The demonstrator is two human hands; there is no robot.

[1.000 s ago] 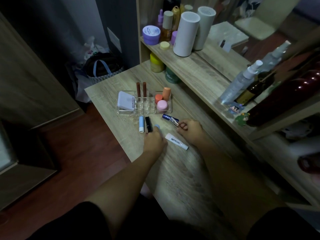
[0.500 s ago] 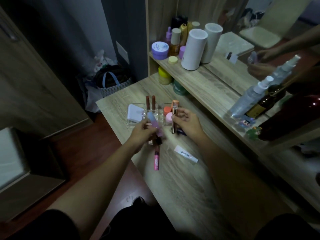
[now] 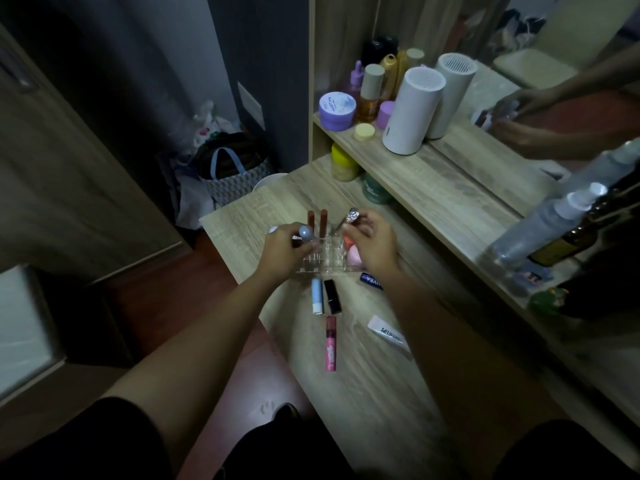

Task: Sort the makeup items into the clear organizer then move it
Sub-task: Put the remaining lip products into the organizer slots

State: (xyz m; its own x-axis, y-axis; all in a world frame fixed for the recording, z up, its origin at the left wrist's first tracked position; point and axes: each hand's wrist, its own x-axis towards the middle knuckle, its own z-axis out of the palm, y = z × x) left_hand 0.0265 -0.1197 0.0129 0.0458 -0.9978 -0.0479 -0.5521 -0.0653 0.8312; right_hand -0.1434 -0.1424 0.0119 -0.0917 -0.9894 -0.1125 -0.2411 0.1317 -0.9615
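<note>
The clear organizer (image 3: 325, 268) stands on the wooden table (image 3: 363, 393), holding two brown lipsticks (image 3: 317, 221) and pink sponges (image 3: 355, 258). My left hand (image 3: 282, 251) is over its left side, gripping a pale blue-capped tube (image 3: 306, 234) upright. My right hand (image 3: 372, 245) hovers over its right side, holding a silver-capped tube (image 3: 351, 216). In front of the organizer lie a light blue stick (image 3: 316, 295), a black lipstick (image 3: 332, 296), a pink lip gloss (image 3: 330, 342), a white tube (image 3: 388, 334) and a dark blue tube (image 3: 371, 281).
A shelf (image 3: 433, 188) runs along the right with jars, bottles and a tall white cylinder (image 3: 412, 110). Spray bottles (image 3: 547, 223) stand further right by a mirror. A bag (image 3: 232, 171) sits on the floor beyond the table's far edge.
Both hands picked tubes up off the table and carried them away from me to above the organizer. The pink lip gloss now lies alone on the table.
</note>
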